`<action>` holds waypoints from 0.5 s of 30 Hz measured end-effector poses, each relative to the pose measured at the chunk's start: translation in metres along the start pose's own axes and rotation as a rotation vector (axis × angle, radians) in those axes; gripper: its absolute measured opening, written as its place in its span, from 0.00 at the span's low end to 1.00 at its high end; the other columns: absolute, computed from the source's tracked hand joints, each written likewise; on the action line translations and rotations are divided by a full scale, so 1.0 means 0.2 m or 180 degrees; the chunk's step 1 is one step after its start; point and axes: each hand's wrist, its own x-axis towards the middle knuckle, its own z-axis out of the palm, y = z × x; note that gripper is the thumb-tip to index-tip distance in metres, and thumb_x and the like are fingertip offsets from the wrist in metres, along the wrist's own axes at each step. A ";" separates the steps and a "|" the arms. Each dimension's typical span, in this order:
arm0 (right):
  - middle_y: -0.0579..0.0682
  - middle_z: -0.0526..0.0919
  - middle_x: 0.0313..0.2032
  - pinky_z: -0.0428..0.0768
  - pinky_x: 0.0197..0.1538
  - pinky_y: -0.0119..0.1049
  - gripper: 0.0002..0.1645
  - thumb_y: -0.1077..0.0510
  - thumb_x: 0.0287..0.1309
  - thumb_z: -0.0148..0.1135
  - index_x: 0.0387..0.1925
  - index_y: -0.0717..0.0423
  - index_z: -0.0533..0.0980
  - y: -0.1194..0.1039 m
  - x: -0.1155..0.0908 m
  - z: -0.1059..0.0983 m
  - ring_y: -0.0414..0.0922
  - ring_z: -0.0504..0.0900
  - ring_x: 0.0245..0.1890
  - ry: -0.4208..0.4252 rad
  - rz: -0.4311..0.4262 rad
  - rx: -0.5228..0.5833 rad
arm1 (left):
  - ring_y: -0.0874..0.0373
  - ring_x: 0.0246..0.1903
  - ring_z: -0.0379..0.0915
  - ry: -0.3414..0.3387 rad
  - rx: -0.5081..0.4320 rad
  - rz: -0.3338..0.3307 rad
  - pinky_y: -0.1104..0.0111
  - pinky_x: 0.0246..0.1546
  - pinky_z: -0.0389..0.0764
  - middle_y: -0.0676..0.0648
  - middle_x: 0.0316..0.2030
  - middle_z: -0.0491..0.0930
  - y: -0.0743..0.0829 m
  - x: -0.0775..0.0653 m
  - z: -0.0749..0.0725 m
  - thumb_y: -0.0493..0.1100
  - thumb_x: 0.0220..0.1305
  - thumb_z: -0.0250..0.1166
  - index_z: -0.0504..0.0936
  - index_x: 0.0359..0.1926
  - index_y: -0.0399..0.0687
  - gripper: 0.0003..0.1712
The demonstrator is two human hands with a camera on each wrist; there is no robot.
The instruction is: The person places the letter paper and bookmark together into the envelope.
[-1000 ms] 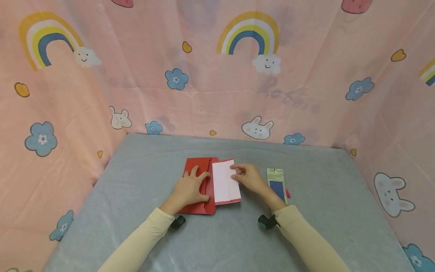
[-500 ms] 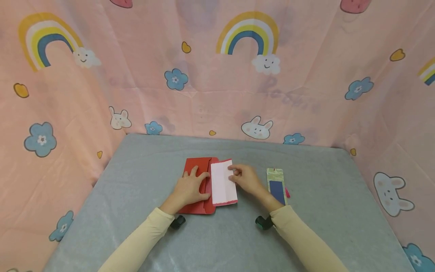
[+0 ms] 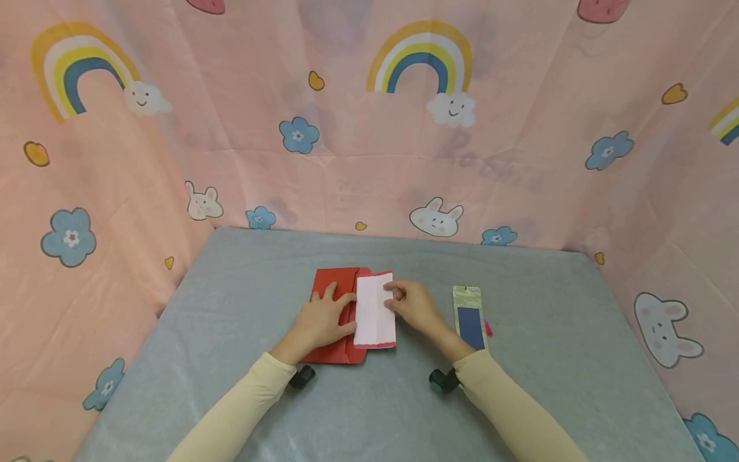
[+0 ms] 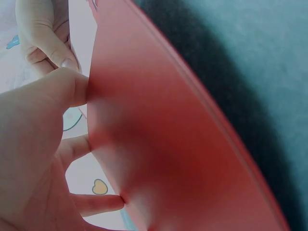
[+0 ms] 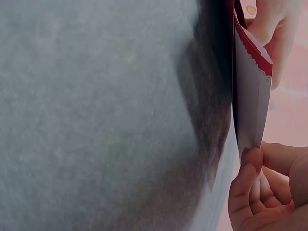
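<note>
A red paper envelope (image 3: 344, 277) lies on the grey cloth with its flap side toward the right. My left hand (image 3: 317, 324) presses on it with spread fingers; the left wrist view shows the fingertips against the envelope's red face (image 4: 168, 144). A folded white card (image 3: 374, 314) with pinkish-red scalloped edges overlaps the flap at the opening. My right hand (image 3: 421, 308) pinches the card's right edge between thumb and fingers. In the right wrist view, the card (image 5: 252, 101) stands slightly parted at its fold. Its left edge sits right by my left thumb and index finger.
Right of the right forearm lies a greenish tag-like card (image 3: 471, 321) with a dark blue panel, and a pink tassel (image 3: 488, 328) shows beside it. Grey cloth (image 3: 369, 410) covers the table. A pink printed curtain (image 3: 346, 167) stands behind and at both sides.
My right hand has moved left with the white card, which now covers more of the envelope's flap and looks narrower. The left hand stays almost in place.
</note>
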 end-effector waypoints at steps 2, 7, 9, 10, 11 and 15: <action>0.51 0.75 0.22 0.69 0.24 0.28 0.18 0.62 0.56 0.69 0.50 0.61 0.82 0.00 0.00 0.00 0.41 0.70 0.19 -0.0002 0.0020 0.0000 | 0.36 0.57 0.71 -0.0007 -0.0003 -0.0003 0.48 0.49 0.82 0.36 0.70 0.64 0.00 0.00 0.00 0.60 0.58 0.66 0.71 0.67 0.61 0.36; 0.50 0.74 0.21 0.69 0.24 0.28 0.19 0.62 0.56 0.70 0.50 0.61 0.81 0.00 0.00 0.02 0.41 0.71 0.20 0.0005 0.0039 0.0027 | 0.36 0.57 0.71 -0.0025 -0.0005 -0.0016 0.49 0.49 0.83 0.36 0.70 0.63 0.00 0.00 -0.01 0.58 0.58 0.66 0.71 0.68 0.62 0.36; 0.50 0.75 0.21 0.69 0.24 0.28 0.19 0.62 0.56 0.70 0.50 0.61 0.81 0.00 0.00 0.03 0.41 0.71 0.20 0.0011 0.0019 0.0035 | 0.36 0.58 0.71 -0.0027 -0.0001 -0.0021 0.49 0.49 0.83 0.37 0.71 0.63 0.00 0.00 -0.01 0.58 0.58 0.66 0.70 0.68 0.63 0.36; 0.50 0.75 0.21 0.69 0.24 0.28 0.19 0.62 0.56 0.70 0.50 0.60 0.81 0.00 0.00 0.03 0.41 0.71 0.20 0.0015 0.0012 0.0037 | 0.36 0.58 0.71 -0.0024 0.0000 -0.0022 0.49 0.49 0.83 0.37 0.71 0.63 0.00 0.00 0.00 0.57 0.58 0.66 0.70 0.68 0.63 0.36; 0.50 0.75 0.21 0.70 0.24 0.28 0.19 0.61 0.56 0.70 0.50 0.60 0.81 0.00 0.00 0.03 0.41 0.71 0.20 0.0017 0.0006 0.0036 | 0.36 0.58 0.71 -0.0021 0.0002 -0.0022 0.49 0.49 0.83 0.37 0.71 0.63 0.00 0.00 0.00 0.57 0.58 0.66 0.70 0.68 0.63 0.36; 0.50 0.75 0.21 0.70 0.24 0.28 0.19 0.61 0.57 0.70 0.51 0.59 0.81 0.00 0.00 0.04 0.40 0.72 0.20 0.0011 -0.0014 0.0044 | 0.36 0.57 0.71 -0.0015 0.0006 -0.0020 0.48 0.50 0.82 0.37 0.71 0.63 -0.01 0.00 0.00 0.58 0.57 0.66 0.71 0.68 0.63 0.36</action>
